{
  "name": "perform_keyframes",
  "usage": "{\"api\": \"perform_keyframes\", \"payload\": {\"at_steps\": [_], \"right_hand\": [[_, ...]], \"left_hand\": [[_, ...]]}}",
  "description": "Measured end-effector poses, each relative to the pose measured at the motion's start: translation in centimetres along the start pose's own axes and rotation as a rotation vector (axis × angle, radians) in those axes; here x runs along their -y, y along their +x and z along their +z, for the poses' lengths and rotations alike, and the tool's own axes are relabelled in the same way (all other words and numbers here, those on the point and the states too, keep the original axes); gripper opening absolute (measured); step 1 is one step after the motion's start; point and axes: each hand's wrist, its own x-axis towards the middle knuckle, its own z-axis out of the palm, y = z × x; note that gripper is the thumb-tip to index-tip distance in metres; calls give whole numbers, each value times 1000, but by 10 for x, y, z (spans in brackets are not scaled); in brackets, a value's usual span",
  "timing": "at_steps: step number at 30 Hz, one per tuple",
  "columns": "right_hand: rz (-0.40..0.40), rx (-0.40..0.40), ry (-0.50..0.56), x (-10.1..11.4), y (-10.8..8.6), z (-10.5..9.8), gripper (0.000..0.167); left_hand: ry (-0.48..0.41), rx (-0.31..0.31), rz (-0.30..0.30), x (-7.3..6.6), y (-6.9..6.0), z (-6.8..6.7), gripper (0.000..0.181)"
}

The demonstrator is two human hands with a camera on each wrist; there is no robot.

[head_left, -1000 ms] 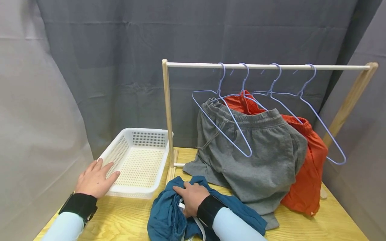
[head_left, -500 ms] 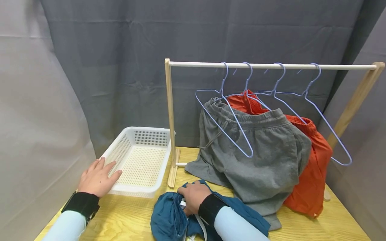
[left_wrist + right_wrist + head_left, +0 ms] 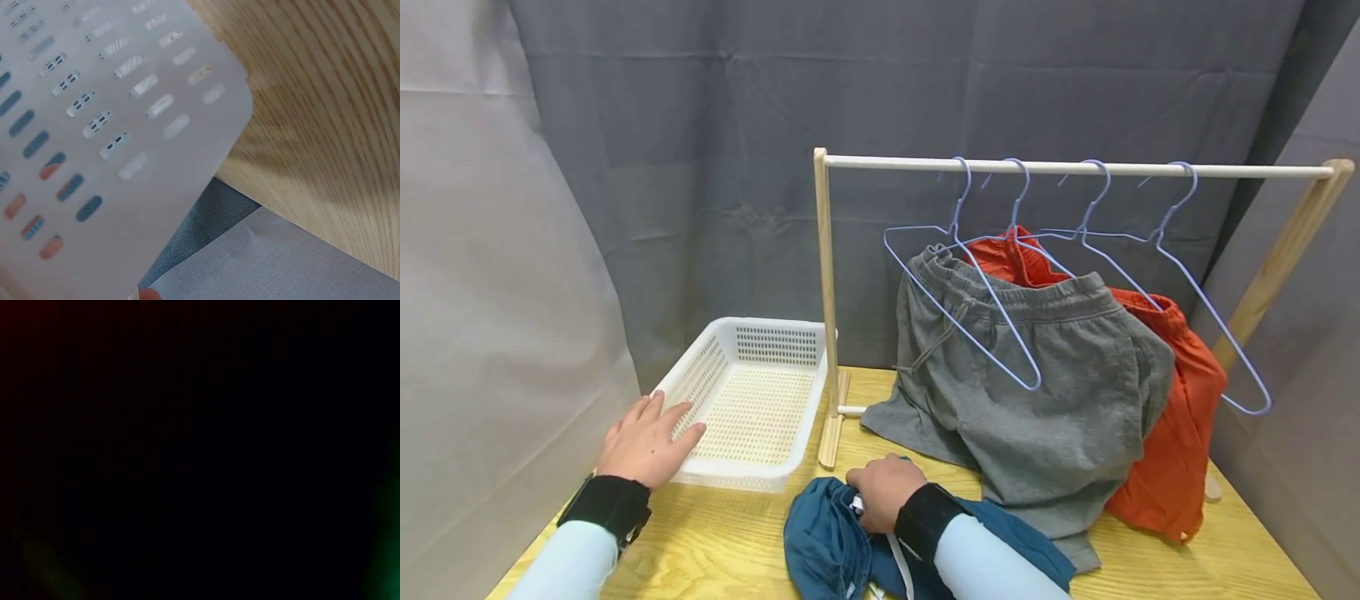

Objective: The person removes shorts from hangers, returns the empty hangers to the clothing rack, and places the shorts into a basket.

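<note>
In the head view my left hand (image 3: 647, 442) lies at the near left corner of a white plastic basket (image 3: 752, 477), fingers fairly straight and thumb apart. The left wrist view shows the basket's slotted wall (image 3: 187, 156) close up, with bits of fingers visible through the slots. My right hand (image 3: 887, 493) grips bunched blue shorts (image 3: 823, 533) with a white drawstring (image 3: 901, 567), at the table's near side. Its fingertips are hidden in the cloth. The right wrist view is almost wholly black.
A wooden rack (image 3: 895, 163) stands behind, with several lilac hangers (image 3: 1000, 308) on its rail. Grey shorts (image 3: 1037, 375) and an orange garment (image 3: 1187, 425) hang there, the grey hem reaching the wooden table (image 3: 722, 550). Grey cloth (image 3: 700, 167) encloses the back.
My right hand has drawn the blue shorts' upper part down and bunched it, baring more table by the rack's foot. The view has shifted slightly. My left hand stays at the basket.
</note>
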Motion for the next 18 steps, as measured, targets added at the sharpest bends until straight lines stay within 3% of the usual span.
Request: {"api": "perform_keyframes", "payload": {"at_steps": [7,18], "right_hand": [[-22,-23,-4,-1,1,1,28],[-50,-7,22,-8,-2,2,37]], "left_hand": [[1,-14,-1,-2,0,-1,71],[-1,-14,4,-2,-2,-1,69]]}}
